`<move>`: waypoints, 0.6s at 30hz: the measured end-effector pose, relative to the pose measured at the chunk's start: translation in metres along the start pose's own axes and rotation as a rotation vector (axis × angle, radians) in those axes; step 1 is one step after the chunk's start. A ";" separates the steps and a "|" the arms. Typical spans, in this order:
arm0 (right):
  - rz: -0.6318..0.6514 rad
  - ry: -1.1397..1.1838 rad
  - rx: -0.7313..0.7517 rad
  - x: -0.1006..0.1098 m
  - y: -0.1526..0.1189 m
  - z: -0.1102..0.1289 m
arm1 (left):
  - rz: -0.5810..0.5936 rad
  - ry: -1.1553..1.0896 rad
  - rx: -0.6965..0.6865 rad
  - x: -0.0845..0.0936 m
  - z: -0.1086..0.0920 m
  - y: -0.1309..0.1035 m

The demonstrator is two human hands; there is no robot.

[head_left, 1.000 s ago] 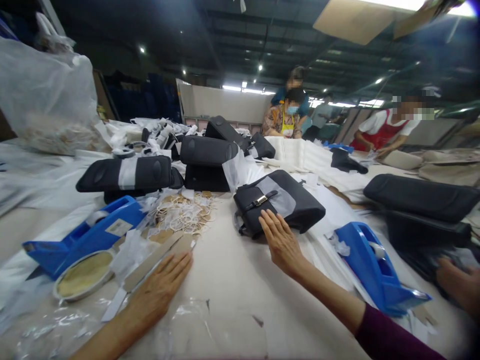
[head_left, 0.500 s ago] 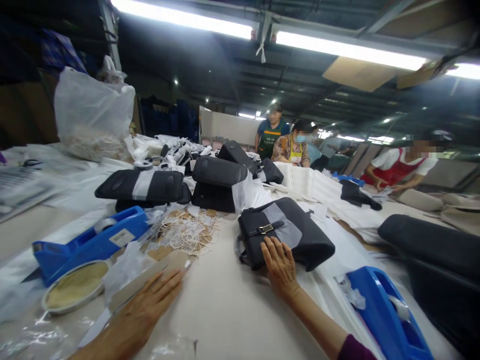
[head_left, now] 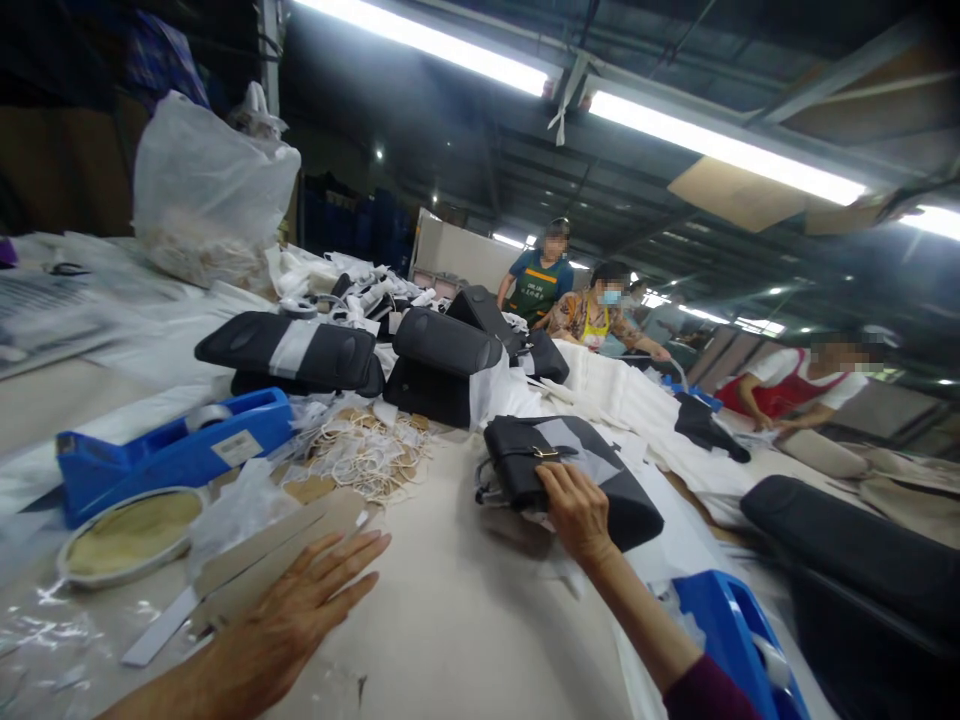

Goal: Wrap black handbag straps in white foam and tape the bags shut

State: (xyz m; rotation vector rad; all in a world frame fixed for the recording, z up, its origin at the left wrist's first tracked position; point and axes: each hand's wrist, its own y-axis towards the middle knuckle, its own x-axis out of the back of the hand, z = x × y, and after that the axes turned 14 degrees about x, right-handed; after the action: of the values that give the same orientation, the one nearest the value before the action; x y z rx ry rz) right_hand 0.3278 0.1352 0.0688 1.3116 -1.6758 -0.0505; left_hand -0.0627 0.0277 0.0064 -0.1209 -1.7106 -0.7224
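Observation:
A black bag [head_left: 634, 505] with a gold buckle and a strip of translucent wrapping on its front sits before me, its near edge tipped up off the table. My right hand [head_left: 579, 512] is closed on that near edge, fingers curled over the flap just below the buckle and the thumb hidden. My left hand [head_left: 304, 610] is open, fingers stretched out, beside and partly over a flat piece of grey-brown cardboard [head_left: 300, 545]. Nothing shows in its fingers. A bundle of white cords [head_left: 371, 450] lies beyond it.
Blue tape dispensers stand at left [head_left: 172, 445] and lower right [head_left: 731, 640]. A round tin [head_left: 131, 535] of yellowish material sits at left. More black bags [head_left: 442, 345] are stacked behind, and a large black piece [head_left: 847, 520] lies at right. Several co-workers [head_left: 787, 385] work across the table.
My right hand has gone from resting on the bag's front to gripping its near edge, which has risen. My left hand's fingers have spread slightly. The camera view has shifted and tilted.

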 end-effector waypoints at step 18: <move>-0.393 0.317 -0.816 0.189 0.030 -0.058 | -0.080 -0.623 0.148 0.038 -0.026 0.100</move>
State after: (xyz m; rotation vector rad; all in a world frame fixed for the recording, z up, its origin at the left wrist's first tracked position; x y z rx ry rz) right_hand 0.3558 0.0324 0.2380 0.9220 -0.9352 -0.6536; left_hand -0.0069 0.0830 0.0832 -0.1881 -2.3688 -0.6507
